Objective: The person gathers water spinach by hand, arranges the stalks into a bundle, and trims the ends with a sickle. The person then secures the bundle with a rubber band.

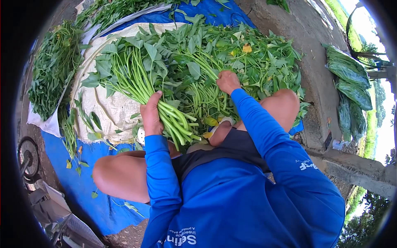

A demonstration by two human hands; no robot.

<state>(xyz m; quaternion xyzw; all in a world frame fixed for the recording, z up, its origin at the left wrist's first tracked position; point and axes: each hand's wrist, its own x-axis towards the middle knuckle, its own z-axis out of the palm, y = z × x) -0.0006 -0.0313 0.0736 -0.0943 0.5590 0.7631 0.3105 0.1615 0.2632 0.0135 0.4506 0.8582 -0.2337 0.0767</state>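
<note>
The left hand (pixel 152 115) was wrapped around the lower stems of a leafy bundle (pixel 142 84) above a pale sheet (pixel 105 113); the right hand (pixel 228 82) was curled around greens (pixel 206 66). Light, snappable stems likely offered surer hold than soft leaves.

Passage over cream sack (pixel 109 111) beside left hand (pixel 151 118), leafy heap (pixel 264 62) crowding right hand (pixel 228 82), knees (pixel 285 103) flanking

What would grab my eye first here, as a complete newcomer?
Probably the thick bunch of green stems in the left hand, just left of centre. To its right spreads a big leafy heap, where the right hand grasps a thinner bunch. The bright blue shirt, low in the view, stands out too.
</note>
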